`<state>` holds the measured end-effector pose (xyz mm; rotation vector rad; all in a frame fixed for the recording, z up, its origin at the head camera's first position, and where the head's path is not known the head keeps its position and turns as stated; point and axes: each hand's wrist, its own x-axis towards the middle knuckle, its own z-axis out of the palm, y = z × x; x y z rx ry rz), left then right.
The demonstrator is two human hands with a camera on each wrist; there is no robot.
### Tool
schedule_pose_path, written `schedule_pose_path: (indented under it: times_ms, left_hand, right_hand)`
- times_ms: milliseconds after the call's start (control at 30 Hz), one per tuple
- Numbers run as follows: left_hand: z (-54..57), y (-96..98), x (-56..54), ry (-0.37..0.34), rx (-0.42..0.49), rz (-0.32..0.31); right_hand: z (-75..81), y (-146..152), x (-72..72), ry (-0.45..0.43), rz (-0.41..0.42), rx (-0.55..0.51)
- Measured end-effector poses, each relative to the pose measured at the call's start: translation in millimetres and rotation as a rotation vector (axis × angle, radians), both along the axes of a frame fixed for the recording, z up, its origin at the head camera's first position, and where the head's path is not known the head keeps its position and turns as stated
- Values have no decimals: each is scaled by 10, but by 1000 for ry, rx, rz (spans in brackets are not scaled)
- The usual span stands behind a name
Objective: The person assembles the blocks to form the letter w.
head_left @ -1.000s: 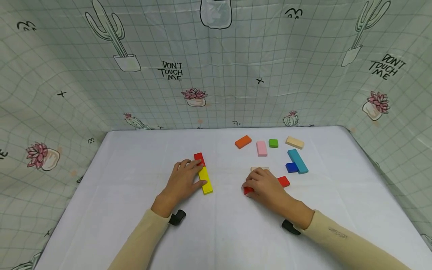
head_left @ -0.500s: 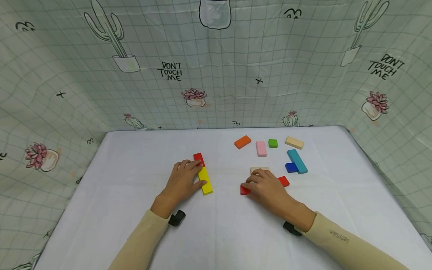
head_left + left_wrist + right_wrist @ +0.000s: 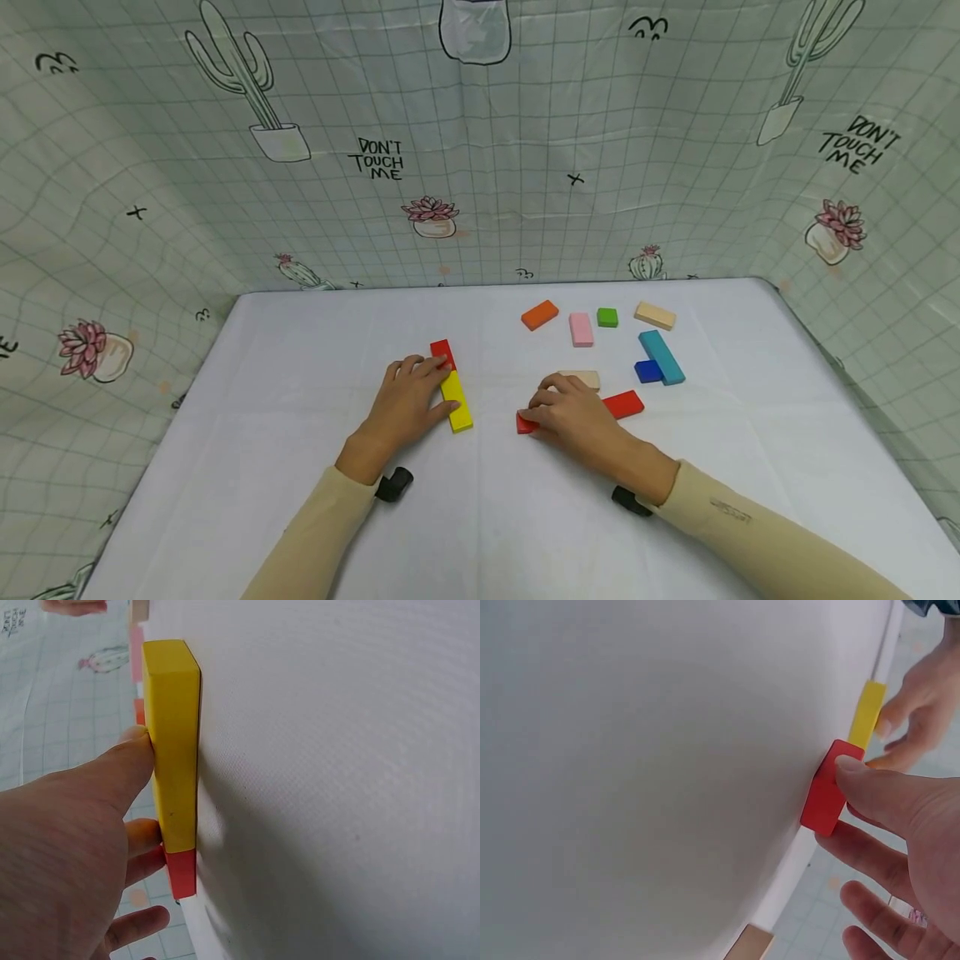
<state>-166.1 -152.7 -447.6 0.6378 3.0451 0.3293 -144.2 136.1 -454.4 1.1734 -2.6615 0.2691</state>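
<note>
My left hand [image 3: 401,407] rests on a line of two blocks, with its thumb on the yellow block [image 3: 457,393] and fingertips at the small red block [image 3: 441,347] against its far end. In the left wrist view the two blocks meet end to end. To the right, my right hand [image 3: 577,425] pinches a short red block [image 3: 826,787] between thumb and index finger; its other fingers are spread. The hand partly hides this block in the head view. A longer red block [image 3: 625,405] and a beige block [image 3: 587,381] lie close by.
Behind the right hand lie an orange block [image 3: 540,315], a pink block [image 3: 581,330], a green block [image 3: 607,317], another beige block [image 3: 655,315], and a teal block [image 3: 662,357] against a blue block [image 3: 647,372]. A patterned curtain [image 3: 510,225] stands behind the white table [image 3: 300,333].
My right hand has slid a little to the left with the pinched red block, showing more of the longer red block. The left hand has stayed put.
</note>
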Motion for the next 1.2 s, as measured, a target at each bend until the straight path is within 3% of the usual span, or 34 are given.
schedule_pose_path:
  times_ms: [1200]
  left_hand:
    - [-4, -3, 3, 16, -4, 3]
  right_hand:
    - [38, -536, 7, 21, 74, -7]
